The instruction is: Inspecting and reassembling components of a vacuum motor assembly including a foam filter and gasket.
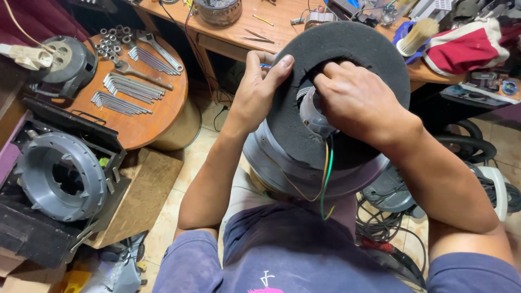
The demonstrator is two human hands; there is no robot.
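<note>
Both hands are gripping the black round foam ring (347,59), left hand (260,87) pinching its rim, right hand (355,100) best pressing evenly around the grey motor hub (315,116).

Both hands raised; left (259,87) pinching, right (355,100) fingers curled inward.
</note>
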